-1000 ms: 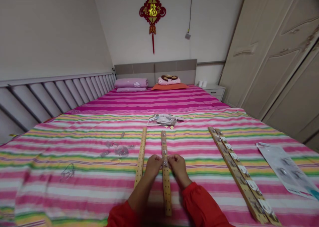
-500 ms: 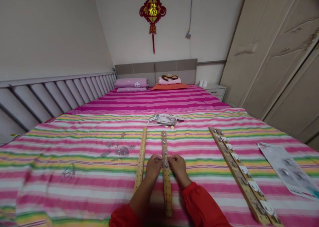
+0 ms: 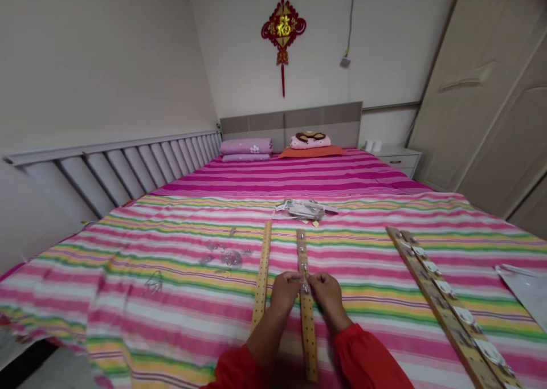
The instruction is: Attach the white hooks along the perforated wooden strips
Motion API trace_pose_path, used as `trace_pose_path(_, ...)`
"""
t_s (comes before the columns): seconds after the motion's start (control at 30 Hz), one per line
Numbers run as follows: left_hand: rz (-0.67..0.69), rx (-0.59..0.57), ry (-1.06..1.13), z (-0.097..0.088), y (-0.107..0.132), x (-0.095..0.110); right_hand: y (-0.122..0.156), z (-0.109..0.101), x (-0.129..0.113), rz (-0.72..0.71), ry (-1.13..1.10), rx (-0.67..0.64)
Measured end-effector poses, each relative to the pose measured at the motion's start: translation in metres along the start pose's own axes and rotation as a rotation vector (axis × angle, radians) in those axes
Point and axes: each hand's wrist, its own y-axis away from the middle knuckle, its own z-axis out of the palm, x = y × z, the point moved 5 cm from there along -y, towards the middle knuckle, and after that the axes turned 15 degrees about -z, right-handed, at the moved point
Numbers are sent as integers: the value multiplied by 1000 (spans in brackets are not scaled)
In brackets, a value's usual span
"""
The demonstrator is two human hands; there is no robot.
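Note:
A narrow wooden strip with holes (image 3: 309, 338) lies lengthwise in front of me, and several small shiny metal pieces (image 3: 301, 250) sit in a row along its far half. My left hand (image 3: 285, 291) is closed at the strip's left edge, thumb and fingers pinched together. From the right side, my right hand (image 3: 327, 295) pinches at the same spot. Between my fingertips is the nearest shiny metal piece (image 3: 305, 287), too small to make out in detail. Left of my hands lies a second holed wooden strip (image 3: 261, 281) with nothing on it.
Small clear bags (image 3: 231, 257) with metal bits and a tangle of thin wire (image 3: 154, 283) lie on the left. Packaging (image 3: 303, 209) lies beyond the strips. To the right are wooden strips bearing white round pieces (image 3: 445, 288) and a plastic bag (image 3: 525, 289) on the striped bedsheet (image 3: 171, 332).
My view has turned a little to the left, so everything appears farther right. Both hands stay at the same part of the middle strip, with the fingertips slightly shifted.

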Motion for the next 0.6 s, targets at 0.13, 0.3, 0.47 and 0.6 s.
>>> trace_pose_path(0.13,-13,5,-7,-1,-1,-2,-3,0,2,13,28,3)
trace_pose_path(0.3,-23,-45,-10,-1,5,0,-2,-1,0,10,14,-4)
trace_pose_path(0.47,22,-132,2,-20,24,6,4,-4,-7,35,-66,-14)
trace_pose_path(0.6,236,166,51,-93,33,16,9,-5,-11,80,-229,-23)
